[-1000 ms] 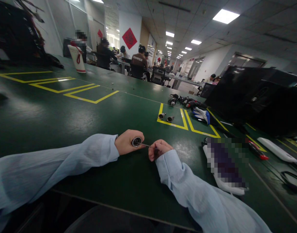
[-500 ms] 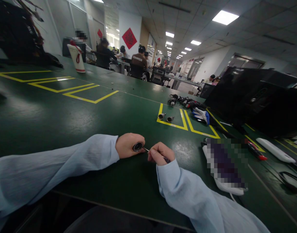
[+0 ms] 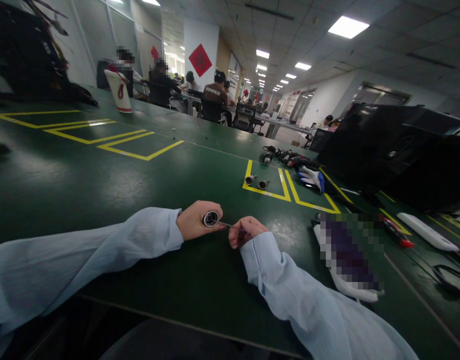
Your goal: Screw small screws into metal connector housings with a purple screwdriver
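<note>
My left hand is closed round a small metal cylinder, its round open end turned toward my right hand. My right hand is closed on a thin metal tool whose tip reaches into the cylinder's open end. Both hands rest on the green table, wrists down, in light blue sleeves. Two similar small cylinders lie apart inside a yellow-taped box farther back.
A pile of dark parts and a white-and-blue glove lie at the back right beside a large black case. A red-handled tool and white objects lie at the right. A white bag stands far left. Other people sit at distant tables.
My right hand drew close to the cylinder half a second ago, then pulled back to the right, so more of the thin tool shows again. My left hand stayed put.
</note>
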`<action>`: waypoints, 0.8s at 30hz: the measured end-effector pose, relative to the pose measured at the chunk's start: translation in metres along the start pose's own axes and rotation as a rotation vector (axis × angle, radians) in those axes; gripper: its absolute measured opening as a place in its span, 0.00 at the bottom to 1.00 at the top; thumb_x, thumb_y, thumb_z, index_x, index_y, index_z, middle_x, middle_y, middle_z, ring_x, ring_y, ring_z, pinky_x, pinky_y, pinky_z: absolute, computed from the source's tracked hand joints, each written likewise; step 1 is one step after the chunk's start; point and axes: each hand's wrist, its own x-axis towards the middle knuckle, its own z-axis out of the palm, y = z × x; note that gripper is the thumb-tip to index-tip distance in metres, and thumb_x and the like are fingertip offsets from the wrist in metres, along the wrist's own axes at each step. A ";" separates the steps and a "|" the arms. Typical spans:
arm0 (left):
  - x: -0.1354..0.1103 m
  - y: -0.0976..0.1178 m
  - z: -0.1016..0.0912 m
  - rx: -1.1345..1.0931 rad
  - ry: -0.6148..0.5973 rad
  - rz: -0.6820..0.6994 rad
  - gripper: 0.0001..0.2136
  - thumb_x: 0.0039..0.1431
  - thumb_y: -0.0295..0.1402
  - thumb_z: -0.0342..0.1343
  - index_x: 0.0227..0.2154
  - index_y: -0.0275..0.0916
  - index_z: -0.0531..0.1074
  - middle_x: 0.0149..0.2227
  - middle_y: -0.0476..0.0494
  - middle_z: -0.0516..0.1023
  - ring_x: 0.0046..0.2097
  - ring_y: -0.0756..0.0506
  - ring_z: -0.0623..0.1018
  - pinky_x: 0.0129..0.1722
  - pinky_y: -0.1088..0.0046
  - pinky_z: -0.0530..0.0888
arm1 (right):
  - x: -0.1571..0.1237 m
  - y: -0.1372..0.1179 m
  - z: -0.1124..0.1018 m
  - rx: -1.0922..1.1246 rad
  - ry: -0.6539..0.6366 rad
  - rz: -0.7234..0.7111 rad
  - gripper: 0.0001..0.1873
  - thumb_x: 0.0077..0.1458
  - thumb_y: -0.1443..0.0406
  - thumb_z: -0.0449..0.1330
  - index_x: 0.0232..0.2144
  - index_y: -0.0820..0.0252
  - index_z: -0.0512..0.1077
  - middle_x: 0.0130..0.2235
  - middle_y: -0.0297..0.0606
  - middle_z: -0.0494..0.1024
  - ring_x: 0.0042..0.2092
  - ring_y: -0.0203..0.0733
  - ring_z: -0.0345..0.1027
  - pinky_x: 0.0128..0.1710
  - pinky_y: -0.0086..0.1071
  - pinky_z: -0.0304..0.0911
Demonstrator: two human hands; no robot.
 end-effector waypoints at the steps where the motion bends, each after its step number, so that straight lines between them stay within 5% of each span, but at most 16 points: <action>1: 0.000 0.000 0.000 0.000 0.004 -0.008 0.10 0.50 0.35 0.55 0.21 0.33 0.64 0.21 0.50 0.66 0.24 0.54 0.66 0.24 0.80 0.63 | 0.000 0.000 0.000 -0.008 0.006 -0.018 0.11 0.42 0.61 0.62 0.20 0.63 0.67 0.19 0.34 0.76 0.18 0.32 0.66 0.18 0.25 0.58; 12: -0.002 0.000 0.002 0.075 -0.020 0.028 0.08 0.50 0.32 0.55 0.22 0.33 0.65 0.21 0.51 0.67 0.24 0.54 0.67 0.24 0.81 0.63 | -0.016 -0.004 0.017 -0.381 0.103 -0.201 0.09 0.48 0.63 0.57 0.20 0.63 0.69 0.19 0.32 0.74 0.19 0.29 0.62 0.21 0.24 0.59; 20: -0.001 0.000 0.000 -0.003 -0.023 0.063 0.09 0.50 0.34 0.55 0.22 0.33 0.65 0.22 0.50 0.67 0.24 0.54 0.67 0.25 0.80 0.64 | 0.015 -0.004 -0.013 -0.032 -0.191 0.124 0.18 0.35 0.54 0.65 0.18 0.62 0.67 0.17 0.35 0.74 0.18 0.36 0.66 0.18 0.29 0.59; 24: -0.002 -0.002 0.002 -0.016 -0.017 0.053 0.09 0.50 0.34 0.56 0.22 0.34 0.65 0.21 0.50 0.67 0.24 0.54 0.67 0.24 0.80 0.64 | 0.016 -0.003 -0.013 -0.001 -0.144 0.095 0.17 0.36 0.53 0.64 0.18 0.61 0.67 0.17 0.34 0.74 0.17 0.35 0.64 0.17 0.28 0.57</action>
